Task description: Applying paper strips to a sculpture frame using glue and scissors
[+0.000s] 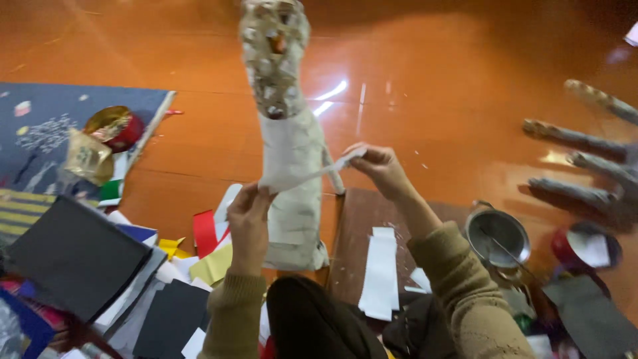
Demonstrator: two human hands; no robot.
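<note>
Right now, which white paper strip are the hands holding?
The one stretched between the left hand and right hand, against the paper-wrapped figure. The other white strips lie flat on the brown board.

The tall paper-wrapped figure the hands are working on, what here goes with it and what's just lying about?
In use: tall paper-wrapped figure; white paper strip; left hand; right hand.
Lying about: round metal bowl; coloured paper sheets; black card sheet.

Paper-mache figure (pixel 290 153): tall, upright, slight lean, whitish paper wrap on body, mottled speckled head at 12 o'clock, base at frame centre. White paper strip (pixel 312 174) is stretched taut across the body, from 9 to 3 o'clock, pinched at both ends.
</note>
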